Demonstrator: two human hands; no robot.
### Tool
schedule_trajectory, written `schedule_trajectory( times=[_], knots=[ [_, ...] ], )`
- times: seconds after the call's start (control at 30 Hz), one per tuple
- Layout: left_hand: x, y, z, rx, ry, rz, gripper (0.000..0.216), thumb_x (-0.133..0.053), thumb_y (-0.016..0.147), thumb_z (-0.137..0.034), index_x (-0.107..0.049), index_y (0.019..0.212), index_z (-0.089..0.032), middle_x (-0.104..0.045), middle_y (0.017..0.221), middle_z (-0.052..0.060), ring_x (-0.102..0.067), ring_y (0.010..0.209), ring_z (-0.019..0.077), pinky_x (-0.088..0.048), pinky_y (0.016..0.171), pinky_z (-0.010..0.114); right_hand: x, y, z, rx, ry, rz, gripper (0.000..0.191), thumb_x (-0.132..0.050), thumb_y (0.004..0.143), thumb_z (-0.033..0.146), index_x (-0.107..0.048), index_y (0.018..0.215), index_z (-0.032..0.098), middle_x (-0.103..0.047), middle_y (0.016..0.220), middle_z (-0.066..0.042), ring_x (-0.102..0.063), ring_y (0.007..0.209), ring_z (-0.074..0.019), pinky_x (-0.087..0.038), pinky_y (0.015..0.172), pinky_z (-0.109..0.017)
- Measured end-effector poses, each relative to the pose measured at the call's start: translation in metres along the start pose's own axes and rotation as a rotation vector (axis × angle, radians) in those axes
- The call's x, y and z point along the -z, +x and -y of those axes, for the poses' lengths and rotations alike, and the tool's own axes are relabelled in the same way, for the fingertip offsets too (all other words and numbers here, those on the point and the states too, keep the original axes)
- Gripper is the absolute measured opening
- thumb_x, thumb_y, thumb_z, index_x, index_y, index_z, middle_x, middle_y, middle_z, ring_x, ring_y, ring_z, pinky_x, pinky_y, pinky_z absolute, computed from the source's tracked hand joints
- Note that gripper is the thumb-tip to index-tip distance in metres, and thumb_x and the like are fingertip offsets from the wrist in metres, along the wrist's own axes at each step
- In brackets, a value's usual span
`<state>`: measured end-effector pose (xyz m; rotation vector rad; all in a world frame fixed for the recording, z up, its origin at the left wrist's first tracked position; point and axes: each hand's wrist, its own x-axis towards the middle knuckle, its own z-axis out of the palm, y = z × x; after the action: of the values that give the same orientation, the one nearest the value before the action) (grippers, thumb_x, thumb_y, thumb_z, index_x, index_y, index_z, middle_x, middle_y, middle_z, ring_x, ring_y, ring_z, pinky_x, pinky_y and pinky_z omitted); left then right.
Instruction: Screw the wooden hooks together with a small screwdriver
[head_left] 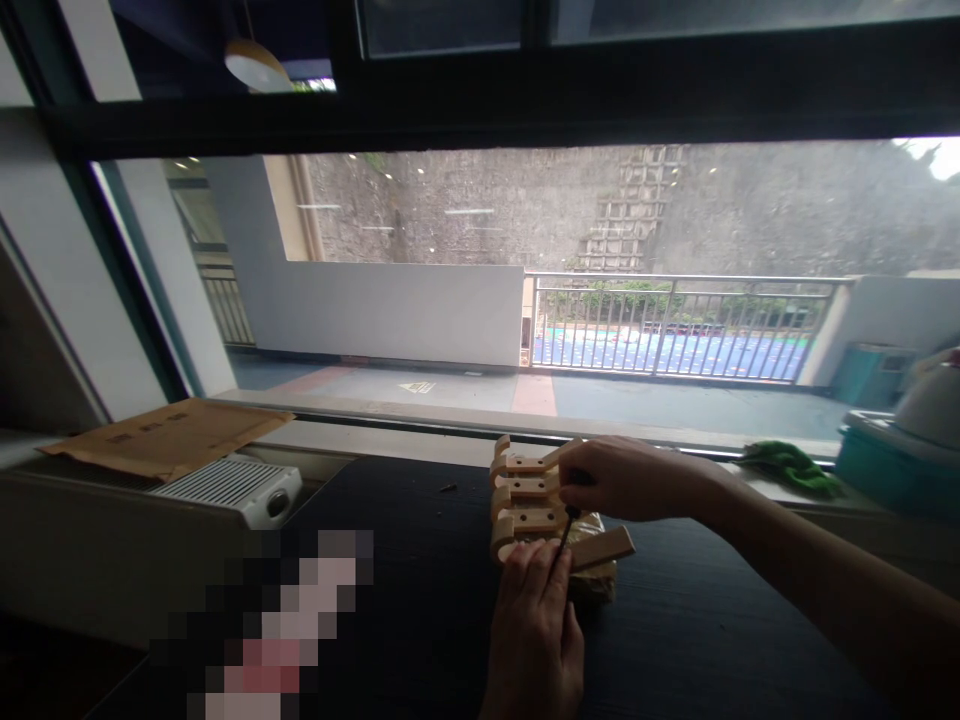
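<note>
Several light wooden pieces with curved ends and dark holes point(525, 517) stand in a row on a block wrapped in shiny brown tape point(598, 588). My left hand point(534, 610) lies over the nearest piece, its fingers closed together on it; a flat wooden end point(606, 548) sticks out to the right. From the right, my right hand point(626, 478) is wrapped round a screwdriver point(568, 527). Its thin dark shaft slants down to the left fingers, which hide the tip.
The row sits on a dark tabletop point(420, 570) with small dark bits on it. A white heater point(232, 490) and brown paper envelope point(176, 437) are at left. A green cloth point(791, 470) and teal bucket point(885, 470) stand at right, below the window. One patch at lower left is pixelated.
</note>
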<state>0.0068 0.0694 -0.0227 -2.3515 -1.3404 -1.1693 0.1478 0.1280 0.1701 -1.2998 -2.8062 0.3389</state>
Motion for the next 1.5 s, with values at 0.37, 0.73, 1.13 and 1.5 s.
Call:
schedule_trajectory(
  times=[0.37, 0.73, 1.13, 1.5],
  knots=[
    [-0.001, -0.001, 0.001, -0.002, 0.004, -0.003, 0.050, -0.047, 0.076, -0.004, -0.051, 0.126, -0.012, -0.055, 0.126, 0.012, -0.045, 0.121, 0.0282, -0.044, 0.099, 0.049, -0.002, -0.001, -0.004, -0.030, 0.002, -0.006, 0.029, -0.049, 0.083, 0.044, -0.064, 0.086, 0.019, -0.062, 0.074, -0.002, -0.049, 0.058, -0.0113, -0.033, 0.050, -0.023],
    [0.000, 0.000, 0.001, -0.008, 0.007, 0.032, 0.051, -0.047, 0.076, -0.004, -0.050, 0.126, -0.011, -0.055, 0.126, 0.012, -0.045, 0.121, 0.0276, -0.043, 0.100, 0.048, -0.011, -0.001, -0.001, 0.002, -0.012, -0.052, 0.021, -0.048, 0.083, 0.035, -0.055, 0.075, 0.017, -0.058, 0.071, 0.000, -0.043, 0.056, -0.0088, -0.029, 0.049, -0.021],
    [0.000, 0.000, 0.000, 0.015, -0.026, 0.011, 0.051, -0.047, 0.076, -0.004, -0.051, 0.126, -0.012, -0.055, 0.126, 0.012, -0.045, 0.121, 0.0277, -0.043, 0.100, 0.048, 0.000, -0.004, -0.001, -0.007, -0.029, -0.009, 0.022, -0.047, 0.084, 0.037, -0.060, 0.082, 0.019, -0.060, 0.073, 0.000, -0.046, 0.057, -0.0098, -0.030, 0.051, -0.022],
    [0.000, 0.000, 0.000, 0.005, -0.008, 0.014, 0.050, -0.047, 0.077, -0.005, -0.050, 0.127, -0.012, -0.054, 0.126, 0.012, -0.044, 0.121, 0.0278, -0.042, 0.101, 0.048, -0.007, -0.001, -0.006, -0.018, -0.029, -0.047, 0.024, -0.047, 0.084, 0.038, -0.058, 0.076, 0.018, -0.059, 0.070, 0.000, -0.043, 0.056, -0.0093, -0.030, 0.050, -0.023]
  ],
)
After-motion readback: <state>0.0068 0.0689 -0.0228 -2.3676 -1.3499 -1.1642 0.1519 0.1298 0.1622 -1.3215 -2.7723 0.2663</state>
